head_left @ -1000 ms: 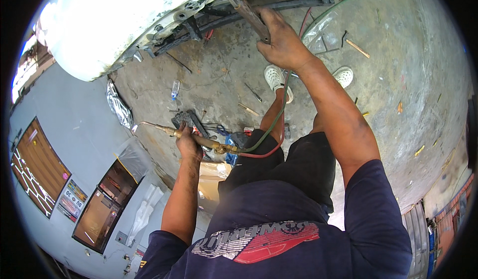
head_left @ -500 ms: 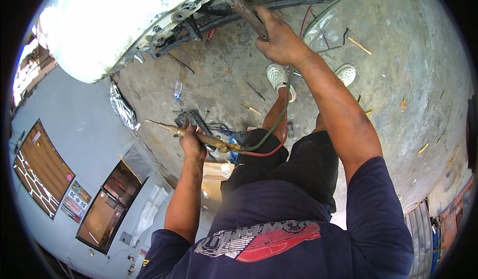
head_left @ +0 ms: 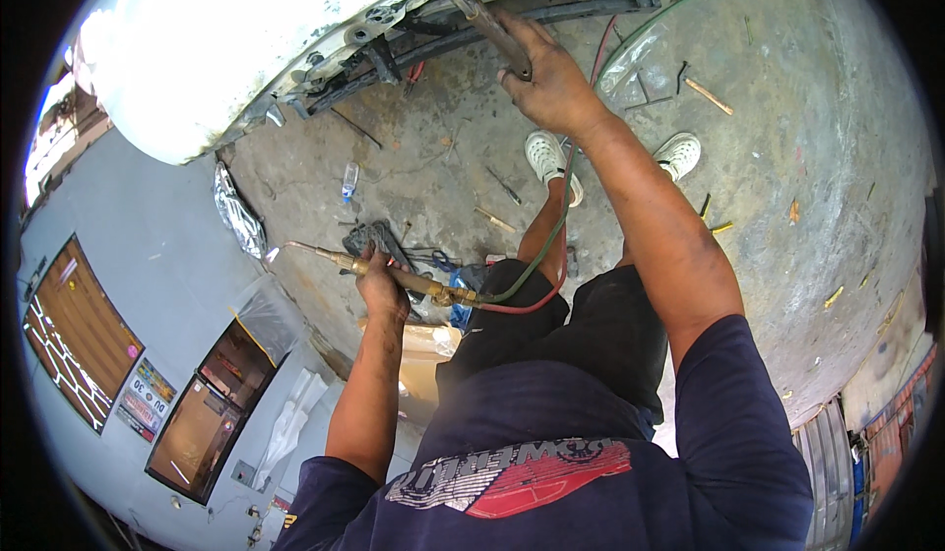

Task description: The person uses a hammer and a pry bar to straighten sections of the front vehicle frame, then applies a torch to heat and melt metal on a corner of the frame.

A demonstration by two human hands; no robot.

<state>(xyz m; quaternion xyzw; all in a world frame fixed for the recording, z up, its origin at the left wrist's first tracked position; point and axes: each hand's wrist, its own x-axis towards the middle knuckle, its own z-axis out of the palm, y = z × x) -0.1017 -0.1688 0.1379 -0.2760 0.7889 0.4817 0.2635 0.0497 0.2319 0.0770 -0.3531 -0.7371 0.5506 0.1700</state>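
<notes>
My left hand (head_left: 382,280) is closed round a brass gas torch (head_left: 428,287), whose bent copper tip points left with a small flame at its end (head_left: 273,253). Green and red hoses (head_left: 532,277) run from its back end up past my right arm. My right hand (head_left: 551,89) is closed on a brownish worn metal bar (head_left: 492,30), held upright at a slant with its upper end at the exposed front frame (head_left: 379,59) of a white vehicle body (head_left: 217,39); I cannot tell whether it touches.
On the concrete floor (head_left: 807,157) lie a hammer (head_left: 709,95), a plastic bottle (head_left: 349,181), loose rods, a dark heap of tools (head_left: 374,236) and cardboard (head_left: 418,354). A silver crumpled bundle (head_left: 238,212) rests by the grey wall (head_left: 138,197). My feet (head_left: 549,167) are below me.
My right hand has shifted slightly on the bar, with its fingers reaching a little higher. Both hands otherwise stay nearly in place, and the view has moved only slightly.
</notes>
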